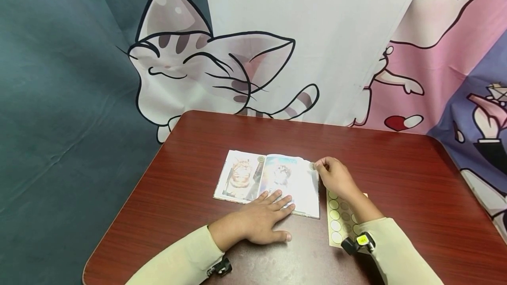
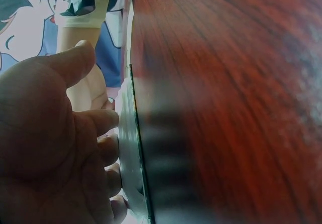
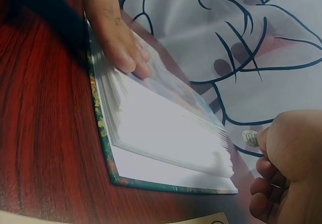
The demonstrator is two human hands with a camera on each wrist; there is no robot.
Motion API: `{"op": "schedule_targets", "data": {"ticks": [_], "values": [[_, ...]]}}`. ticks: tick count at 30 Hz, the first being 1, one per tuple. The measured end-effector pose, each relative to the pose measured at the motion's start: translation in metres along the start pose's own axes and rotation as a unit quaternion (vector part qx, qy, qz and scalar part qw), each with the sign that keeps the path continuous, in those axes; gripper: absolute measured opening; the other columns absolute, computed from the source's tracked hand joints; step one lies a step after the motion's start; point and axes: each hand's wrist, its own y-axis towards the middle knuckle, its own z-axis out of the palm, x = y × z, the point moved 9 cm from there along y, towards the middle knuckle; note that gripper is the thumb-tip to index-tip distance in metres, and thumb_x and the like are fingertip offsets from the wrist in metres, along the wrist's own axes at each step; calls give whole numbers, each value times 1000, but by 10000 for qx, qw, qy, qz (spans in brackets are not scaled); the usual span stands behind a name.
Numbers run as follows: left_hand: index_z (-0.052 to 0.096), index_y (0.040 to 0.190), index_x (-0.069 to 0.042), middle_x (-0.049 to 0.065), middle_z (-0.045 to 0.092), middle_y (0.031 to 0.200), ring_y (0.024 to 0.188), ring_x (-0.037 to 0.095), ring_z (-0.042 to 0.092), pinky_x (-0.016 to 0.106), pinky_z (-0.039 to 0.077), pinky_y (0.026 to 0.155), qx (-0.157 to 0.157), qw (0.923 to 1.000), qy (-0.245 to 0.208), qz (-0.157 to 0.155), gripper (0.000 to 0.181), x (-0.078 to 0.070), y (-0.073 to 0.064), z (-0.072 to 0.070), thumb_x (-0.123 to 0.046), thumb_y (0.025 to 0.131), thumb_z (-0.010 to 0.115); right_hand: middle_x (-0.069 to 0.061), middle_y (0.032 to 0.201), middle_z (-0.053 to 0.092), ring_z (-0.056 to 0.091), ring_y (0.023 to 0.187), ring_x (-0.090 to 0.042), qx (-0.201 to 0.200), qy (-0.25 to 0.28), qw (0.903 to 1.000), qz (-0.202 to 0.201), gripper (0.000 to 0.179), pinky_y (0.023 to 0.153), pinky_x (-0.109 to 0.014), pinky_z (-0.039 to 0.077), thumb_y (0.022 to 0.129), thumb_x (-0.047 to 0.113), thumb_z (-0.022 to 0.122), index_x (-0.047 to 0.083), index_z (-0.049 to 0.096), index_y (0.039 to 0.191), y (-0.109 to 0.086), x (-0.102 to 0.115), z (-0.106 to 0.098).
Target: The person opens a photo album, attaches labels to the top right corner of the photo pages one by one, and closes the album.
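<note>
An open book (image 1: 289, 192) with a cat picture on each page lies on the table. My left hand (image 1: 263, 219) rests over its lower edge near the middle, fingers straight and spread on the pages; in the left wrist view those fingertips (image 2: 108, 119) meet the page edge. Between thumb and forefinger, my right hand (image 1: 336, 177) pinches a small round sticker (image 3: 250, 138) at the upper right corner of the right page. A similar round sticker (image 1: 261, 159) sits at the top corner of the left page.
Partly under my right forearm lies a pale sheet of round stickers (image 1: 334, 214), right of the book. The reddish-brown wooden table (image 1: 178, 179) has a rounded far edge, and a curtain with cartoon cats (image 1: 253, 8) hangs behind it.
</note>
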Motion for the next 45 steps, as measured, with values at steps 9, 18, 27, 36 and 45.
{"op": "schedule_targets", "data": {"ticks": [9,18,27,36,45], "values": [[25,164,-28,-5,16,170,156,21,6,45,10,124,24,10000,32,-8,80,-1,0,0,-73,99,38,-7,88,60,54,79,-23,10,55,10000,2,22,69,-37,43,106,23,54,5,66,100,9,-2,7],[26,164,-28,-6,15,170,156,21,5,45,9,124,46,10000,-9,-7,80,0,0,1,-72,99,39,-8,88,62,54,79,-23,26,141,9999,-9,22,70,-37,44,105,21,54,3,66,100,13,1,12],[26,164,-28,-6,16,170,156,21,6,45,10,124,13,10000,50,-24,80,-1,0,1,-73,99,39,-6,83,62,53,75,-22,35,194,9998,19,23,66,-36,44,106,23,54,5,67,99,19,3,17],[26,164,-29,-7,15,170,156,21,6,45,10,124,15,10000,32,-18,80,0,1,1,-73,99,38,-9,93,66,56,83,-25,184,215,9995,159,26,71,-37,45,106,25,52,4,67,105,23,3,23],[26,164,-29,-6,16,170,156,21,6,45,9,124,14,10000,-2,-32,79,1,1,3,-72,99,41,-10,99,68,57,86,-25,257,255,9991,210,28,73,-39,47,108,26,50,4,67,107,26,5,29]]}}
